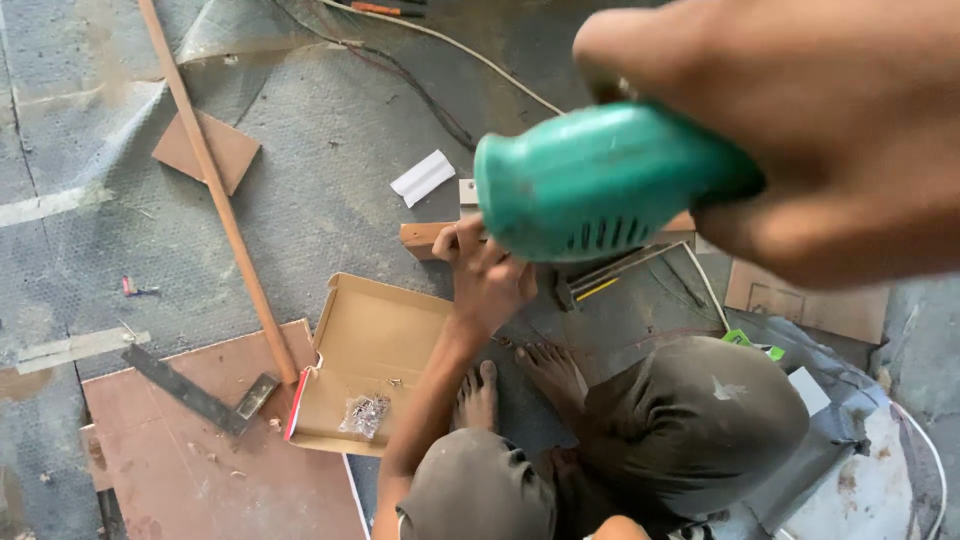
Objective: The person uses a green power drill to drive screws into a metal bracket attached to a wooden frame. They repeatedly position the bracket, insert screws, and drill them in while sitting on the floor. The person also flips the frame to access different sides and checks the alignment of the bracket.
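- One camera, worn on the head, is looking steeply down past the person's knees and bare feet to the floor (330,150).
- It is sitting very near the right hand (800,130), which is blurring large across the upper right.
- The floor is lying farther below.

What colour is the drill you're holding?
The drill in the right hand is teal green, clearest in the head view.

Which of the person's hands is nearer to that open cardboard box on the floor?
Left. The left hand rests on the wooden block just beyond the open cardboard box. The right hand is raised close to the camera, gripping the green power drill, well off to the box's right.
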